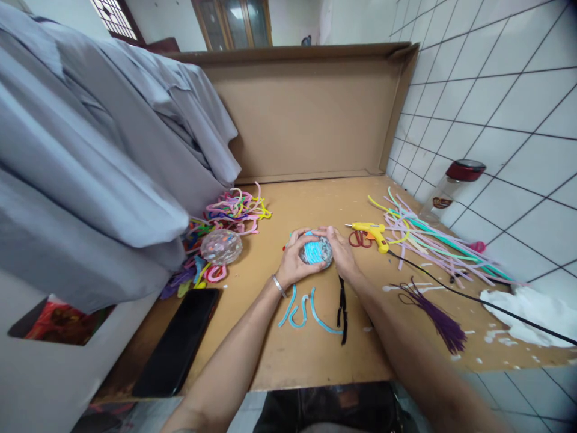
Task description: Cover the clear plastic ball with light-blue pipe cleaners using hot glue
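Between my two hands is a round, clear-looking container (317, 252) with rows of light-blue fuzzy strips across its middle. My left hand (296, 257), with a metal bangle at the wrist, curls round its left side and lower edge. Fingers of my right hand (341, 249) close on its right side. In front of it lie several loose light-blue pipe cleaners (301, 310), some of them bent. A black strand (342, 313) lies by my right wrist. Right of my hands are a yellow glue gun (370, 231) and scissors with dark red handles (359, 239).
Purple strands (435, 319), pastel pipe cleaners (433, 246), a jar (446, 189) and white cloth or paper (534, 313) lie along the tiled wall. At left are tangled coloured pipe cleaners (237, 204), a clear bowl-like piece (221, 246), a black phone (178, 343) and hanging grey cloth (112, 150).
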`<move>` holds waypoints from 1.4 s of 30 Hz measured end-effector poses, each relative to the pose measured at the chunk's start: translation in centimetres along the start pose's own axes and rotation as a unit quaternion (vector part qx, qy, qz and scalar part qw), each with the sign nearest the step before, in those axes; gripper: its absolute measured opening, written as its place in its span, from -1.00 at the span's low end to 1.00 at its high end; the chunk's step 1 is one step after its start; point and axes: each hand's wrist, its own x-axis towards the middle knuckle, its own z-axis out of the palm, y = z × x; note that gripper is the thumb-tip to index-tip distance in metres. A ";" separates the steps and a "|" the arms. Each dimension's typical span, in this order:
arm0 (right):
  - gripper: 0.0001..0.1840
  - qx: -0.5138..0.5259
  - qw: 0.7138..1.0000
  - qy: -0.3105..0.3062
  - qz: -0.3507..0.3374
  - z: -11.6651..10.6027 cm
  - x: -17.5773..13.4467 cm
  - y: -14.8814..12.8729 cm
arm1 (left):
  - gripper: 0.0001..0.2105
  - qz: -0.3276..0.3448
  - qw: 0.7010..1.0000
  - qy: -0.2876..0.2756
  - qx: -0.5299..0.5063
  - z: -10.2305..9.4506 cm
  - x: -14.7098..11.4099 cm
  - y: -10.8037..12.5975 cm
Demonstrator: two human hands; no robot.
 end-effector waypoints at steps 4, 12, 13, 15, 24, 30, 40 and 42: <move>-0.18 0.027 0.999 -0.004 0.021 0.0 0.2 0.5 | -0.44 -0.004 1.000 0.000 -0.003 0.0 0.0 0.0; -0.08 0.063 0.986 0.046 0.150 0.0 0.9 3.0 | -0.45 0.002 1.000 0.000 0.002 0.0 -0.1 0.2; -0.09 0.054 0.986 0.043 0.152 0.0 0.9 3.0 | -0.45 0.001 1.000 0.000 0.005 0.0 -0.1 0.2; -0.12 0.037 0.991 0.034 0.126 0.0 0.7 2.6 | -0.44 0.003 1.000 -0.001 0.008 0.0 0.0 0.3; -0.18 -0.031 0.999 -0.013 -0.031 -0.1 -0.1 -0.1 | -0.45 0.020 1.000 0.004 -0.013 0.0 0.0 0.0; -0.12 0.007 1.000 0.016 0.021 0.0 0.1 1.0 | -0.45 0.003 1.000 0.003 -0.008 0.0 0.1 0.0; -0.13 -0.003 0.995 0.036 0.089 -0.3 0.9 2.9 | -0.45 0.013 1.000 0.004 -0.014 0.0 0.0 0.1; -0.16 -0.012 0.998 0.031 0.057 -0.3 0.7 2.5 | -0.45 0.013 1.000 0.002 -0.011 0.0 0.0 0.1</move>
